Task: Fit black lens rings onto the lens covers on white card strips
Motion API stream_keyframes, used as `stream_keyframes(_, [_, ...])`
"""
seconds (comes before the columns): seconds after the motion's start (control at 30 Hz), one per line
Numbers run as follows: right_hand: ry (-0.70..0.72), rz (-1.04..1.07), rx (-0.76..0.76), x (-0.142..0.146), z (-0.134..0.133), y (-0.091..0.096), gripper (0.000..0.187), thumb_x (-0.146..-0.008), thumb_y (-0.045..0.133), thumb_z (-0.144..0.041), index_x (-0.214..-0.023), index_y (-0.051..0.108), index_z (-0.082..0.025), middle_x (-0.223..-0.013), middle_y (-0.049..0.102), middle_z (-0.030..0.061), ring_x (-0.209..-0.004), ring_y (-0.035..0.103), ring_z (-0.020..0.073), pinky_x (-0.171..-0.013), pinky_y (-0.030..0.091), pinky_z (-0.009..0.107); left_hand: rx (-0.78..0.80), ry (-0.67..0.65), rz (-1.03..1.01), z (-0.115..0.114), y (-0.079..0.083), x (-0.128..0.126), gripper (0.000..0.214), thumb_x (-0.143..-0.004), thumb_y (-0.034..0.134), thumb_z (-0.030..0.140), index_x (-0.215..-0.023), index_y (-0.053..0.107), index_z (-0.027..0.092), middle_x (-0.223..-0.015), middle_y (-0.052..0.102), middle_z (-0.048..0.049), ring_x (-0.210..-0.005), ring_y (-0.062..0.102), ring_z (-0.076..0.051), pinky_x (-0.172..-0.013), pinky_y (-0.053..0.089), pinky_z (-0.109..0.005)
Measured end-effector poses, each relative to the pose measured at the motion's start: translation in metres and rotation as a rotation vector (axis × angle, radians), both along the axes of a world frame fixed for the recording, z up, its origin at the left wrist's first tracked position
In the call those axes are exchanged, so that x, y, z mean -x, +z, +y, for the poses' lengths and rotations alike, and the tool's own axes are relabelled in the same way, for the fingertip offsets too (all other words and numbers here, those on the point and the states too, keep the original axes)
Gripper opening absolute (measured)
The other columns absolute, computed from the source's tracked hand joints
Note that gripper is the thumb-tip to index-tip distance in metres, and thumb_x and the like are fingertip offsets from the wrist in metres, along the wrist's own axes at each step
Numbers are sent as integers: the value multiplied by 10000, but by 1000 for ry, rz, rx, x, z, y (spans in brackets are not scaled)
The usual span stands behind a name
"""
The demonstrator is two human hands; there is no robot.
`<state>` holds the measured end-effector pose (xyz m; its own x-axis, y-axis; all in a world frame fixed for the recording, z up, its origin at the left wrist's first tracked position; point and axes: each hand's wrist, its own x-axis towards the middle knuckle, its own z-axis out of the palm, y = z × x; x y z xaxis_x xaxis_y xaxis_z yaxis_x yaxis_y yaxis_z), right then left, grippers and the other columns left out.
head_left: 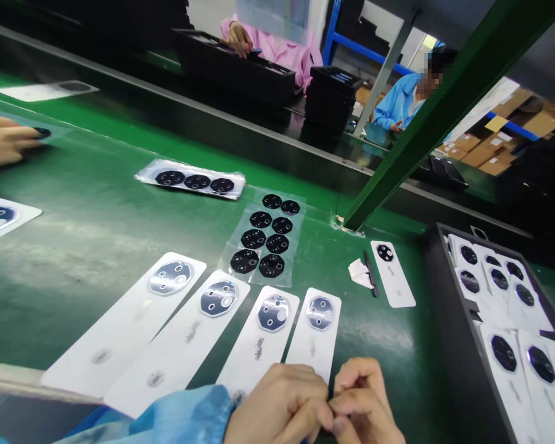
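My left hand (pixel 282 404) and my right hand (pixel 365 401) meet at the bottom edge, fingertips pinched together; whatever is between them is hidden. Just behind them lies a white phone back cover (pixel 312 351) with a round-cornered camera area under shiny film. Beside it, to the left, are a second cover (pixel 245 357) with dark lettering, a third cover (pixel 178 357) and a fourth cover (pixel 120 330), all flat on the green bench. My left wrist, in a blue sleeve (pixel 185 416), overlaps the lower ends of some covers.
A clear sheet of black octagonal stickers (pixel 259 242) lies mid-bench, with a sticker stack (pixel 197 181) behind it. At right are a black tweezer-like tool (pixel 370 274), white paper (pixel 359 273), another cover (pixel 393 274) and a black tray (pixel 448 320) of covers. A co-worker's hand (pixel 4 142) is at far left.
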<state>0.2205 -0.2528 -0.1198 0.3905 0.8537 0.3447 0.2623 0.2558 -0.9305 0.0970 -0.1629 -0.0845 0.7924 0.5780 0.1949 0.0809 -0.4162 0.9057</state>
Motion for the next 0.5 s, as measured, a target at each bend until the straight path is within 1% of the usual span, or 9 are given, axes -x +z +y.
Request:
stream_keyframes(0.03, [-20,-41,0,-7,3,6,90,-851,573,-278,-784,615,-235,-832,455,44,-674,502,162,-554,448,311,-127,-15,2,4,-2,1,607,-955,106,493,-551,435,181,-514,498,16,-525,499,-101,-526,408,-204])
stream_keyframes(0.07, [-49,-79,14,-15,6,13,82,-843,581,-259,-775,616,-228,-832,456,47,-689,503,167,-569,450,316,-284,-18,20,7,-4,2,572,-964,151,462,-599,489,180,-580,559,-4,-587,533,-121,-573,437,-226])
stream_keyframes(0.1, [-84,-126,47,-23,11,18,67,-834,590,-235,-775,619,-223,-838,461,50,-708,507,173,-586,452,318,-454,-5,58,11,-7,4,491,-975,223,399,-672,537,174,-678,616,-27,-663,562,-142,-631,461,-253])
stream_keyframes(0.17, [-112,-251,159,-38,21,26,61,-825,597,-207,-777,634,-217,-852,474,54,-743,519,180,-603,454,304,-759,39,151,19,-15,7,292,-960,320,178,-836,583,148,-915,668,-73,-841,593,-177,-759,480,-305])
stream_keyframes(0.2, [-97,-313,211,-45,27,28,65,-829,592,-208,-787,641,-216,-859,478,53,-742,522,174,-607,458,295,-867,56,193,22,-18,9,278,-935,315,82,-896,586,134,-1010,662,-89,-917,590,-189,-811,474,-325])
stream_keyframes(0.23, [-73,-364,256,-49,32,28,75,-839,582,-213,-797,644,-217,-866,480,50,-739,524,166,-611,463,285,-944,67,232,24,-22,10,308,-911,295,22,-929,586,122,-1076,649,-100,-969,582,-198,-841,468,-338])
stream_keyframes(0.27, [-45,-399,290,-53,37,26,87,-851,568,-221,-810,645,-219,-874,479,46,-734,524,157,-616,469,277,-995,75,265,26,-24,11,335,-898,275,-2,-942,587,111,-1108,641,-108,-993,579,-207,-849,466,-345])
stream_keyframes(0.33, [0,-433,329,-56,44,21,113,-874,536,-231,-832,641,-219,-900,473,44,-739,528,146,-629,476,266,-1052,79,309,28,-27,11,369,-895,240,-7,-942,592,94,-1107,643,-117,-991,584,-215,-843,466,-345])
stream_keyframes(0.5, [44,-440,371,-55,49,11,145,-892,499,-233,-841,630,-203,-948,464,56,-767,537,147,-649,485,269,-1080,60,342,30,-25,9,419,-904,189,8,-912,597,102,-1085,650,-109,-968,585,-215,-826,462,-341])
